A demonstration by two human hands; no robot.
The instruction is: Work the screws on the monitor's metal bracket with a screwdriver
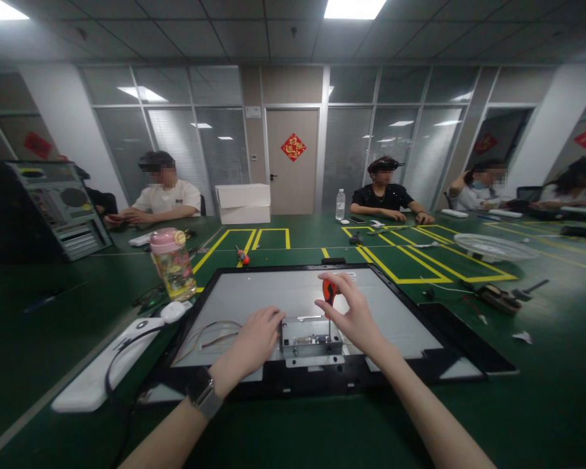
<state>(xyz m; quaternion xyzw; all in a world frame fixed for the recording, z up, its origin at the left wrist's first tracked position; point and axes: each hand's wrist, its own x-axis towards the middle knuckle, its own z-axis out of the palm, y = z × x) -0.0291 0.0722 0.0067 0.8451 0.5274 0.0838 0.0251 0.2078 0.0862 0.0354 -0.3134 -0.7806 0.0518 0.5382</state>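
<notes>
A screwdriver with a red and black handle stands upright, its shaft pointing down at the right part of a metal bracket. The thumb and fingers of my right hand are around its handle. My left hand, with a watch on the wrist, grips the left edge of the bracket with curled fingers; its fingertips are partly hidden. The bracket sits at the near side of a flat display panel, which lies on the table with its grey back up and a black frame. Thin wires lie on the panel's left side.
On the green table, a white power bank-like slab with a black cable and a pink-lidded bottle stand left. A black strip lies right. A computer case stands far left. Several people sit across the table.
</notes>
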